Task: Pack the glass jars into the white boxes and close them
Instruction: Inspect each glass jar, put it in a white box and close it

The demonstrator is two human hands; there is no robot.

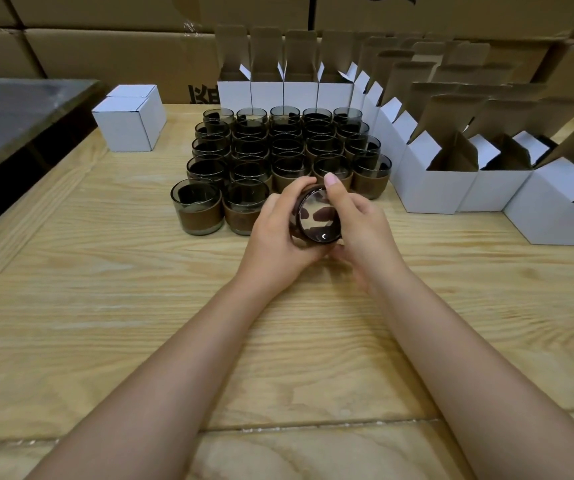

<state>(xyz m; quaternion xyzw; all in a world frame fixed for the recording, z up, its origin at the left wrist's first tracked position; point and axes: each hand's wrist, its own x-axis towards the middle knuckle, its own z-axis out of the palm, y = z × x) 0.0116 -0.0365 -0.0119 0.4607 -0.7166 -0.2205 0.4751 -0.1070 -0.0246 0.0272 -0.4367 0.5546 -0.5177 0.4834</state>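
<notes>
I hold one smoky glass jar (pixel 317 216) tipped on its side, its round base facing me, just above the wooden table (pixel 140 306). My left hand (pixel 278 233) grips it from the left and my right hand (pixel 358 223) grips it from the right, with a finger over its top edge. Behind them stands a block of several upright jars with brown bands (pixel 278 157). Open white boxes run along the back (pixel 266 93) and down the right side (pixel 432 188). Two closed white boxes (pixel 129 119) sit at the back left.
Brown cardboard cartons (pixel 105 53) are stacked as a wall behind the table. A dark metal surface (pixel 11 109) borders the table's left edge. The nearest open box (pixel 552 216) stands at the right edge.
</notes>
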